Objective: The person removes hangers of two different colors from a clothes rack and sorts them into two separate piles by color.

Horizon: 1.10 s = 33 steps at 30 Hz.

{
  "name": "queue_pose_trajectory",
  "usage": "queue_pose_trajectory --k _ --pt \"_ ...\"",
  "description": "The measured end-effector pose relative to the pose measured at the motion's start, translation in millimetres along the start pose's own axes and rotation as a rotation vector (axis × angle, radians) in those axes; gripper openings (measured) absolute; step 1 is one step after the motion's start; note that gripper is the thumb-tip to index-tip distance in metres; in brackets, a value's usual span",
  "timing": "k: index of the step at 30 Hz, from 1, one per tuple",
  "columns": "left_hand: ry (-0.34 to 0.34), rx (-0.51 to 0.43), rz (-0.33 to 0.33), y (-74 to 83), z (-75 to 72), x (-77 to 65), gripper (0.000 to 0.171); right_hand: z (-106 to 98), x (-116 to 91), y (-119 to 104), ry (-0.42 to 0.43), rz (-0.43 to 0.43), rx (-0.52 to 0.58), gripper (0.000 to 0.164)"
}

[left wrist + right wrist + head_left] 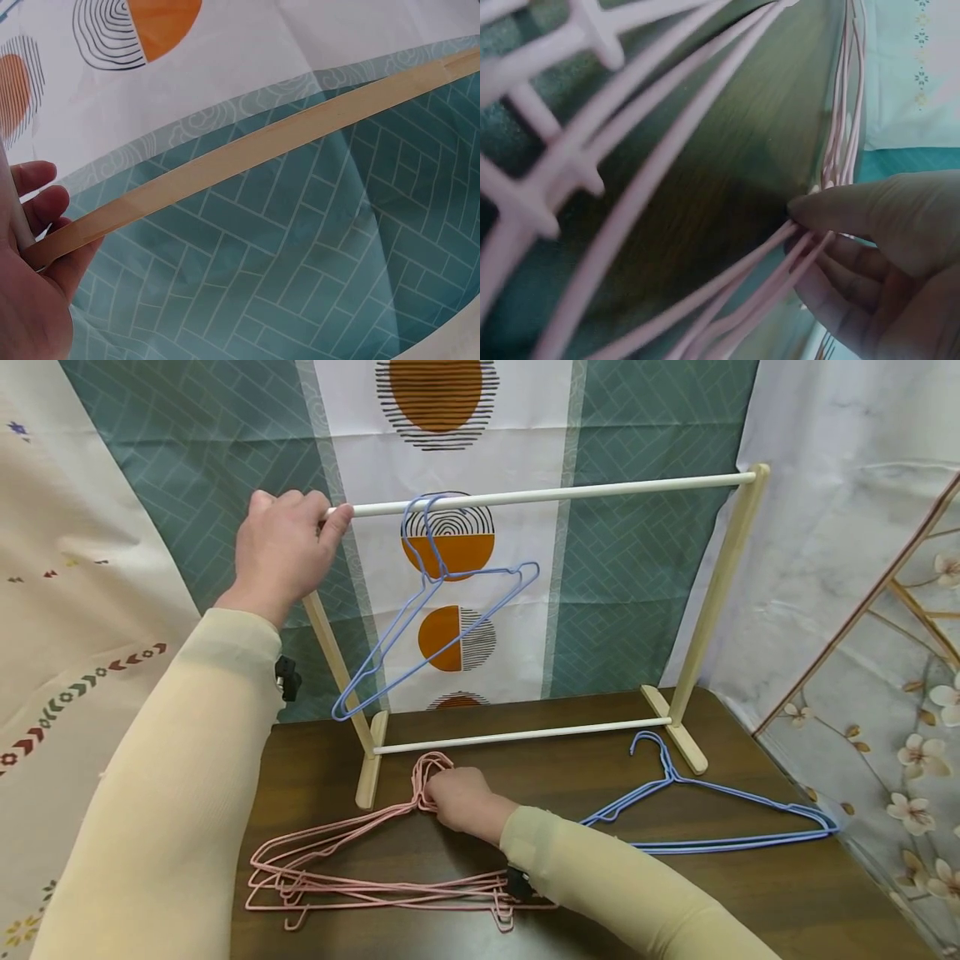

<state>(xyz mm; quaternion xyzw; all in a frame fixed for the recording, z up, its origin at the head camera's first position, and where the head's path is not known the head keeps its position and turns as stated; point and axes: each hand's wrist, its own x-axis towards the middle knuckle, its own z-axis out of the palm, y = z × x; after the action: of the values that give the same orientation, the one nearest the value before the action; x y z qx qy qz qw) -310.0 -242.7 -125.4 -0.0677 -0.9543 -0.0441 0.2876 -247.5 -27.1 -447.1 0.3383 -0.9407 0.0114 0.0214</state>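
Observation:
My left hand (285,547) grips the upper left corner of a wooden rack, where the white top bar (570,493) meets the left post (225,161). In the left wrist view, the fingers curl around that joint. Low over the table, my right hand (465,802) pinches a bunch of pink wire hangers (405,887) just below their hooks. Thumb and fingers close around several pink wires (651,165) in the right wrist view. At least one blue hanger (438,575) hangs from the top bar near my left hand; the exact number is unclear.
More blue hangers (720,844) lie on the dark wooden table (750,910) at the right, partly behind my right forearm. The rack's lower white bar (525,736) runs between its two feet. Patterned cloth (652,568) hangs behind the rack.

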Motion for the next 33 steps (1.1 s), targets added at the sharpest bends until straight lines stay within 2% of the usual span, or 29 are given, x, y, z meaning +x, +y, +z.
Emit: queue_pose_trajectory --k 7,10,13,15,17,21,25,33 --pt "-0.001 -0.002 0.004 0.6 1.2 -1.2 0.064 2 7 3 0.025 0.004 -0.004 0.043" --pt "0.000 -0.003 0.008 1.0 1.3 -1.4 0.064 -2 8 7 0.026 0.012 0.042 0.040" --pt "0.004 -0.006 0.008 1.7 0.7 -1.4 0.064 -13 6 13 0.056 0.016 0.124 0.026" --pt "0.007 -0.008 0.007 2.1 0.2 -1.2 0.064 -25 4 17 0.100 0.017 0.183 0.012" --pt "0.010 -0.010 0.007 2.5 -0.3 -1.0 0.064 -40 2 21 0.154 0.023 0.235 0.008" --pt "0.012 -0.010 0.011 3.2 -1.1 -0.4 0.064 -77 -4 32 0.269 0.062 0.311 0.021" --pt "0.008 -0.011 0.008 2.7 -1.7 -0.2 0.064 -113 -8 48 0.365 0.085 0.383 0.022" --pt "0.002 -0.014 0.004 1.0 -1.6 -2.3 0.063 -176 -8 78 0.500 0.135 0.497 0.026"
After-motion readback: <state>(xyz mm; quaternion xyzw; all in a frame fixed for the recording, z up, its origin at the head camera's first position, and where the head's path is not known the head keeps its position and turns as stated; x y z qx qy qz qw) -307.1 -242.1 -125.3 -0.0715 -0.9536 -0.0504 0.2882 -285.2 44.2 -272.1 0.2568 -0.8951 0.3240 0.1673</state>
